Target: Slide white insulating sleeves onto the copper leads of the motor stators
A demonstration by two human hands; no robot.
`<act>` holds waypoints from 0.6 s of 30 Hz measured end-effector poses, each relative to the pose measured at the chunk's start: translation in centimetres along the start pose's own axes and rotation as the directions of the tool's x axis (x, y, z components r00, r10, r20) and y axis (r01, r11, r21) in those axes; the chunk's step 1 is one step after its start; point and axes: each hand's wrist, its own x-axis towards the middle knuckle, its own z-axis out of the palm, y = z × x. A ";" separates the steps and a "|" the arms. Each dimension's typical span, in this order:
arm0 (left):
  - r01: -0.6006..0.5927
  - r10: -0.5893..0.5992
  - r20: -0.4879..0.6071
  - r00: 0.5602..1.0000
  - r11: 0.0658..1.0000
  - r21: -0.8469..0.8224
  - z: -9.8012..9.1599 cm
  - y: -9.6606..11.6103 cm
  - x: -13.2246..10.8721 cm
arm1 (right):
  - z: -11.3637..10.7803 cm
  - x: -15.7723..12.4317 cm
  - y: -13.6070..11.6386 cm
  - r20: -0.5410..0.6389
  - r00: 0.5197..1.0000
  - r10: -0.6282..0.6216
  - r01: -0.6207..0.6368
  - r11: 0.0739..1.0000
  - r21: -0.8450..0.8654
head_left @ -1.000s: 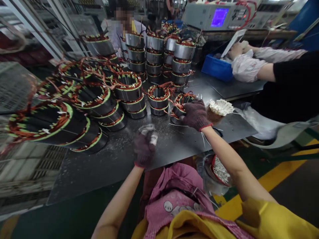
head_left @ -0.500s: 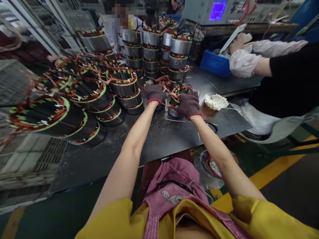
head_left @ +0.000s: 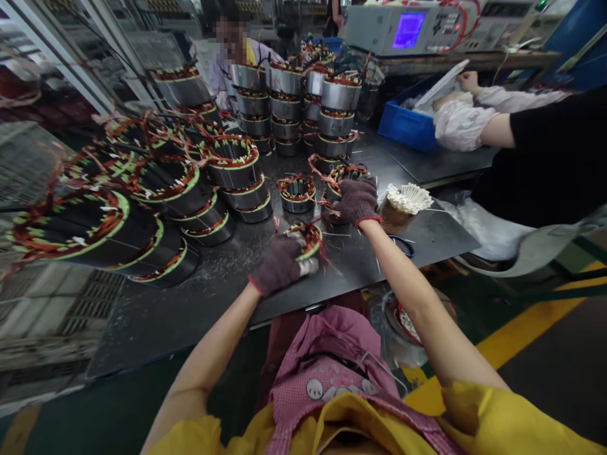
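My left hand, in a dark knitted glove, is closed around the side of a motor stator close to the table's front edge. Orange-red windings and loose leads show at the stator's top; its lower part is blurred. My right hand, gloved too, grips the near right side of another stator farther back, and its fingertips are partly hidden. Between and behind the hands a single small stator stands upright on the dark metal table.
Stacked stators fill the left side, and taller stacks stand at the back. Right of my right hand is a holder of white sticks, with black-handled scissors nearby. A co-worker's sleeved arm is at a blue bin.
My left hand has moved toward me and slightly left, bringing a stator with it. The small stator behind is now uncovered. My right hand has stayed on its stator.
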 end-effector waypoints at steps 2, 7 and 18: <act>-0.129 0.103 0.224 0.969 0.986 0.106 -1.1 0.0 -1.4 | 0.2 0.1 0.0 0.009 1.000 0.013 -0.013 1.000 -0.003; -0.390 0.230 0.404 0.885 0.841 0.376 -1.7 -0.2 -2.8 | 0.7 0.0 0.4 -0.036 0.998 0.044 -0.044 0.999 0.001; -0.421 0.276 0.361 0.891 0.803 0.423 1.0 -1.8 -2.6 | -0.5 1.5 1.3 -0.009 1.000 0.009 -0.009 0.998 -0.068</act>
